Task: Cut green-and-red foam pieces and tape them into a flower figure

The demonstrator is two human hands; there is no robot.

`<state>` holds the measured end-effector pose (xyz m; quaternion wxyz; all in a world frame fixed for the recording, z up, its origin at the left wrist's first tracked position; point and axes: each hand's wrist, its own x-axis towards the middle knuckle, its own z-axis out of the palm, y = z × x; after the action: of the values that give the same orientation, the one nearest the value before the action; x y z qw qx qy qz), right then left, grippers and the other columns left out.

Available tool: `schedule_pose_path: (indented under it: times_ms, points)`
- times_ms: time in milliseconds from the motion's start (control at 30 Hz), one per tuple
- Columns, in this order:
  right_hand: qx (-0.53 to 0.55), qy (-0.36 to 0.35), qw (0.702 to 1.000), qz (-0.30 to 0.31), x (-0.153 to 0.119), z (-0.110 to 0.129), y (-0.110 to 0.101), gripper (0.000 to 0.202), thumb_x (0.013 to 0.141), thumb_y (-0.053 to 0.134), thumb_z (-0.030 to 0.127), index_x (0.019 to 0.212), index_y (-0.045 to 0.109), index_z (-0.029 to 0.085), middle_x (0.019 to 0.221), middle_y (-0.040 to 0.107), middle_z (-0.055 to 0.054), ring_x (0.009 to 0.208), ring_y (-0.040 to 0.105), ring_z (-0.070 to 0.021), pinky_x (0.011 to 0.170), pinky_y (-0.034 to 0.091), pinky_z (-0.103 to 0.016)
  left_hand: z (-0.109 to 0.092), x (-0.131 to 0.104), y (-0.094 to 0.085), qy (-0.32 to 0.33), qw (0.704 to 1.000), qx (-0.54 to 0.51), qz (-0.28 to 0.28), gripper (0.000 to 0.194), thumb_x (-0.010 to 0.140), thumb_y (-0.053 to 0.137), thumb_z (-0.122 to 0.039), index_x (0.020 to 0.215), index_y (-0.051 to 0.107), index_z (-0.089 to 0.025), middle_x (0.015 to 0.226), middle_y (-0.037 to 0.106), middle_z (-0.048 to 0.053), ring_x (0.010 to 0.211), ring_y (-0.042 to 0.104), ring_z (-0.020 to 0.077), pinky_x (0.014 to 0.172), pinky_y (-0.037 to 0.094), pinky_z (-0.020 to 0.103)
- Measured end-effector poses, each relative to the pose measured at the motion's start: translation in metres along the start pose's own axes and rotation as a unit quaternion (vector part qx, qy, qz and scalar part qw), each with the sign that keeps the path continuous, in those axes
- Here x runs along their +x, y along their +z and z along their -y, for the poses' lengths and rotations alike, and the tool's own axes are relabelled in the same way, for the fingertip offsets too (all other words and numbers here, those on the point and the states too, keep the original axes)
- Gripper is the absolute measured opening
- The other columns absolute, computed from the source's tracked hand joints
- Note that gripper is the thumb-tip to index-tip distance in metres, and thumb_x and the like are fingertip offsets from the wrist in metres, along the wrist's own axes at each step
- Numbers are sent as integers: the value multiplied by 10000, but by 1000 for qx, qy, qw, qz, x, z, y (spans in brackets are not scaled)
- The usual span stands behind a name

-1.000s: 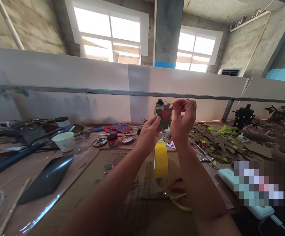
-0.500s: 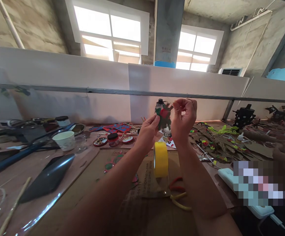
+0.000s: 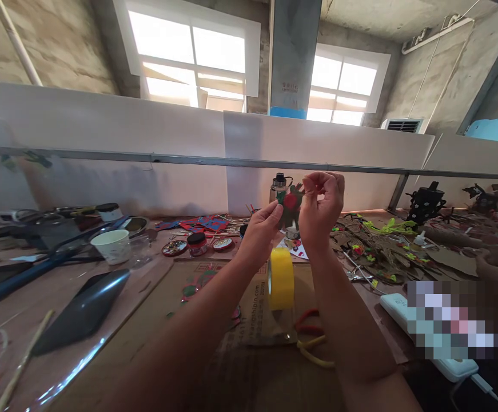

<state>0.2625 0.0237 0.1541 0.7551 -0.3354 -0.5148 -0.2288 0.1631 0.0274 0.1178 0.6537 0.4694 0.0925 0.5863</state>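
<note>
Both my hands are raised over the far part of the table. My left hand (image 3: 261, 230) is closed, thumb and fingers pinching the left side of a small cutout (image 3: 290, 201) with a green leaf-like part, a red round patch and a dark, jagged body. My right hand (image 3: 323, 209) is closed in a pinch at the cutout's upper right; whether its fingertips grip the piece or something thin is too small to make out. Below and between my forearms a roll of yellow tape (image 3: 282, 279) stands on edge on a cardboard sheet (image 3: 146, 355).
Scissors (image 3: 311, 337) with red and yellow handles lie by my right forearm. A bottle (image 3: 278, 186) stands behind the cutout. Left are a paper cup (image 3: 111, 246) and paint jar (image 3: 197, 244); right, a white power strip (image 3: 403, 315) and another person's hand (image 3: 495, 269).
My left hand has shifted slightly right with the cutout, bringing it closer to my right hand and uncovering more of the bottle. My right hand has hardly moved.
</note>
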Motion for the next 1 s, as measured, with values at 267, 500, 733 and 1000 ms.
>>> schedule_pose_path:
  times_ms: [267,500,733,1000]
  points:
    - [1,5,1000,-3,0,-1,0,181,979,553,287,825,583,196,832,560,-5,784,548,-125,724,469,-284,-2,-3,2,-7,1000,7,2,272,726,826,-380,912,777,-189,1016,775,56,1097,678,231,968,490,287]
    - [0,-10,1000,-13,1,-4,0,188,974,573,294,816,600,196,812,570,-1,795,546,-130,723,460,-281,-1,-4,2,-2,1000,25,15,280,732,814,-418,904,777,-200,971,778,42,1073,683,227,912,506,277]
    - [5,-10,1000,-10,0,-4,0,196,974,578,308,816,608,196,812,584,-7,797,545,-135,737,461,-291,-2,0,0,2,1000,9,5,288,718,826,-396,906,780,-182,980,782,66,1126,671,253,995,494,327]
    - [-6,-8,1000,-3,0,3,0,214,981,552,326,812,596,203,809,578,-6,793,547,-136,735,460,-297,-5,3,-2,7,999,-12,-39,243,753,812,-344,937,770,-191,1044,780,56,1107,690,223,963,516,288]
